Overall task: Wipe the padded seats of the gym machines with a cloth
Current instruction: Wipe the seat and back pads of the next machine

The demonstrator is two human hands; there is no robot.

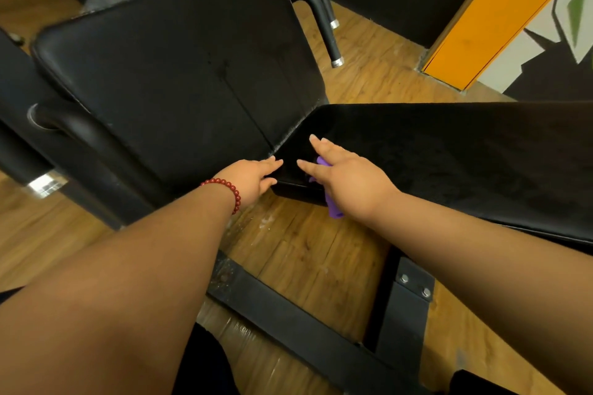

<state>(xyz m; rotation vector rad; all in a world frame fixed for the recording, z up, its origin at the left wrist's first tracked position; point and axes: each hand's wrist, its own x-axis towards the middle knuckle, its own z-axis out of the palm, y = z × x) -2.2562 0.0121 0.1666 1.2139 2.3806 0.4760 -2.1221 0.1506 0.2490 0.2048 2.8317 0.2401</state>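
The right hand (349,179) is pressing the purple cloth (335,210) with flat, stretched fingers on the near corner of the right seat pad (465,163). The left hand (253,178), released, is touching the left pad (179,74) by the junction. The cloth is hanging over the edge, so it may be slipping to the wooden floor (305,250). Free room is lying rightwards.

Left hand (253,178): arm outstretched, fingers straight and close together. Right hand (348,181): arm outstretched, palm down, thumb and forefinger spread straight.
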